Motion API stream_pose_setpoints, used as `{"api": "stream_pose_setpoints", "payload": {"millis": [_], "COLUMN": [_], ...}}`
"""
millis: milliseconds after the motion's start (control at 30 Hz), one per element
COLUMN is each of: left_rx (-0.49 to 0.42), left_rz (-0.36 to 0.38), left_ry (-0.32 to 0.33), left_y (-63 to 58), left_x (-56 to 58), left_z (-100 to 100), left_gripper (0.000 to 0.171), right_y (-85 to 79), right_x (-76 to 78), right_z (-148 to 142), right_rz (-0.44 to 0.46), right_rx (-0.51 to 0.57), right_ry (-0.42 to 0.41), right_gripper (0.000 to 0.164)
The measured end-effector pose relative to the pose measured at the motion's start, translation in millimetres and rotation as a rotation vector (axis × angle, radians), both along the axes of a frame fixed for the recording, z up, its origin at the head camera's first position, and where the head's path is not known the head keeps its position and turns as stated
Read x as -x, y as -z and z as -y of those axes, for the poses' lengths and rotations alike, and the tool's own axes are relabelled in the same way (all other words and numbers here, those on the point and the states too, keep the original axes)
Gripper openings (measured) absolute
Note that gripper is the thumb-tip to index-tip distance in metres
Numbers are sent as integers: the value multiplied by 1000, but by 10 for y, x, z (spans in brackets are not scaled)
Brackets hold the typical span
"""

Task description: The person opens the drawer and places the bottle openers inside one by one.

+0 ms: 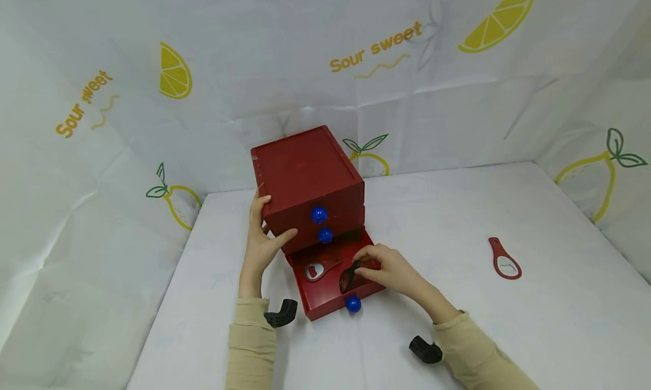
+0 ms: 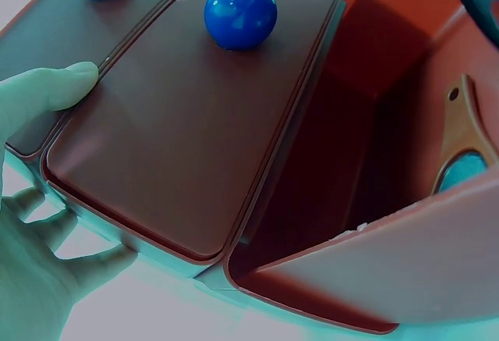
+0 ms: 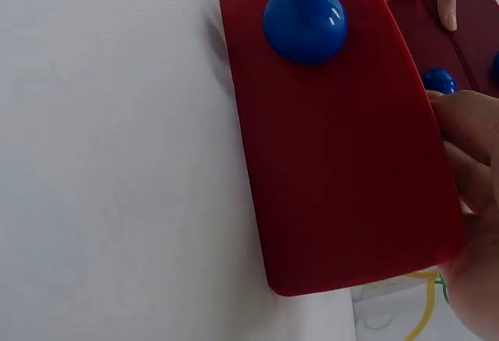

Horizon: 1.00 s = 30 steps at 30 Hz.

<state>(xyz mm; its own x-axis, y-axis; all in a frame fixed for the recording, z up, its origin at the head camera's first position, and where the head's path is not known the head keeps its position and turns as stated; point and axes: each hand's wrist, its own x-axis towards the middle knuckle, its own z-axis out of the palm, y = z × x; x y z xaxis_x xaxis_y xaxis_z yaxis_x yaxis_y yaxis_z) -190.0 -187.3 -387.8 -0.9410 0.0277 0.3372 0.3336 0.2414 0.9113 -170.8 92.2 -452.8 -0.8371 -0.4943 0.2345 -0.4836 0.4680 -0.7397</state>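
Note:
A red cabinet (image 1: 312, 167) with small drawers stands on the white table, its bottom drawer (image 1: 320, 312) pulled out. My left hand (image 1: 260, 253) grips the cabinet's left front corner, thumb on the drawer fronts and fingers along the side. Over the open drawer, my right hand (image 1: 391, 270) pinches dark sunglasses (image 1: 347, 280) between thumb and fingers. Part of the sunglasses is hidden by that hand. Left of them in the drawer lies a red bottle opener (image 1: 315, 272), also partly seen in the left wrist view. The drawer front (image 3: 343, 169) hides the right fingertips in the right wrist view.
A second red bottle opener (image 1: 506, 265) lies on the table (image 1: 432, 209) to the right. Blue ball knobs (image 1: 319, 215) stick out from the drawer fronts. A white cloth with lemon prints (image 1: 285, 56) hangs behind and at both sides.

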Motion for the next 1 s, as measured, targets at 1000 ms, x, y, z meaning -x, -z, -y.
{"api": "stream_pose_setpoints", "payload": {"millis": [1000], "left_rx": [20], "left_rz": [-36], "left_ry": [5], "left_y": [-9], "left_x": [2], "left_z": [-7], "left_gripper": [73], "right_y": [-96], "right_x": [150], "right_z": [305], "right_rz": [-44], "right_rx": [-421], "right_ry": [-121], "right_gripper": [15]}}
